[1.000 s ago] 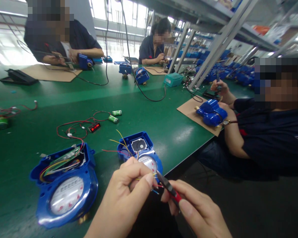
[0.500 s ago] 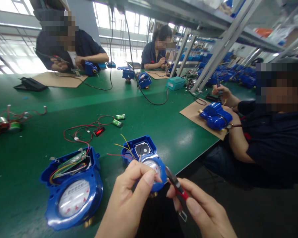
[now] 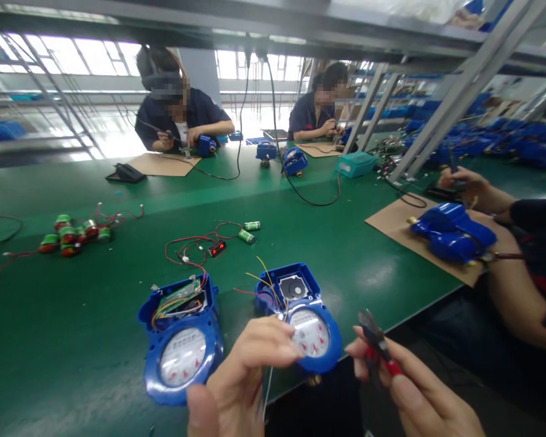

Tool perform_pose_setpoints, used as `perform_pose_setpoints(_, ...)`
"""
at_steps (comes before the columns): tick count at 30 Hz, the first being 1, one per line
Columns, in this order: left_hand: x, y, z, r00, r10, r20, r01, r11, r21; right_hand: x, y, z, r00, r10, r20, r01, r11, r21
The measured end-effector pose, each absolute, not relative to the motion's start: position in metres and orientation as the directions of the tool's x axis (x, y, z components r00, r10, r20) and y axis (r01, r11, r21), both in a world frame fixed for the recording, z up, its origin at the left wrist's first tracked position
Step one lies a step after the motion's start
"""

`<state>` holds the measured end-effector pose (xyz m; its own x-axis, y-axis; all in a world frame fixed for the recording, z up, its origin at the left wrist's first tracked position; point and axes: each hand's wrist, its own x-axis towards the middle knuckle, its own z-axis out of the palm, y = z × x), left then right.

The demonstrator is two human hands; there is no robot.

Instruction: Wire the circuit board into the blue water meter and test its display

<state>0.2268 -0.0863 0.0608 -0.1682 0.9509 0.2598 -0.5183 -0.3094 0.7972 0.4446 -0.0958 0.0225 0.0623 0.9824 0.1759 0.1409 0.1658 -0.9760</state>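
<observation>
Your left hand (image 3: pixel 246 359), low in the middle of the frame, is spread with the thumb well away from the fingers; you can't tell whether it touches the white wire (image 3: pixel 268 391) below. Your right hand (image 3: pixel 418 388), lower right, is closed around red-handled cutters (image 3: pixel 374 335). The blue meter (image 3: pixel 312 332) sits between your hands at the table (image 3: pixel 100 315) edge, with another open meter (image 3: pixel 182 355) left of it.
</observation>
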Motion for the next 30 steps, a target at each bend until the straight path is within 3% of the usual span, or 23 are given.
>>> perform_pose_setpoints(2, 0.218, -0.090, 0.062, -0.204, 0.934, 0.293, -0.428, -0.355, 0.832, 0.446, -0.093, 0.021, 0.104, 0.977, 0.188, 0.153, 0.171, -0.973)
perform_pose_setpoints(5, 0.210, -0.096, 0.056, -0.193, 0.971, 0.141, -0.269, -0.190, 0.944, 0.443, -0.088, 0.023, 0.160, 0.965, 0.210, 0.173, 0.181, -0.968)
perform_pose_setpoints(8, 0.206, -0.100, 0.049, -0.131, 0.983, 0.128, 0.189, -0.102, 0.977, 0.440, -0.085, 0.024, 0.164, 0.966, 0.202, 0.181, 0.172, -0.968)
perform_pose_setpoints(11, 0.202, -0.093, 0.048, -0.037, 0.957, 0.287, 0.624, -0.203, 0.755, 0.438, -0.084, 0.023, 0.142, 0.972, 0.189, 0.161, 0.165, -0.973)
perform_pose_setpoints(14, 0.201, -0.075, 0.053, 0.027, 0.955, 0.295, 0.823, -0.189, 0.535, 0.439, -0.084, 0.021, 0.134, 0.973, 0.190, 0.145, 0.170, -0.975)
perform_pose_setpoints(17, 0.207, -0.056, 0.061, 0.038, 0.977, 0.210, 0.910, -0.121, 0.396, 0.441, -0.085, 0.020, 0.138, 0.974, 0.178, 0.139, 0.159, -0.978)
perform_pose_setpoints(20, 0.220, -0.042, 0.069, -0.020, 0.987, 0.161, 0.931, -0.040, 0.364, 0.442, -0.085, 0.018, 0.146, 0.977, 0.156, 0.138, 0.136, -0.981)
perform_pose_setpoints(24, 0.231, -0.031, 0.072, -0.092, 0.981, 0.170, 0.884, 0.002, 0.467, 0.439, -0.083, 0.018, 0.119, 0.981, 0.155, 0.102, 0.144, -0.984)
perform_pose_setpoints(30, 0.232, -0.024, 0.059, -0.107, 0.976, 0.188, 0.684, -0.065, 0.726, 0.428, -0.075, 0.020, 0.096, 0.989, 0.113, 0.089, 0.105, -0.991)
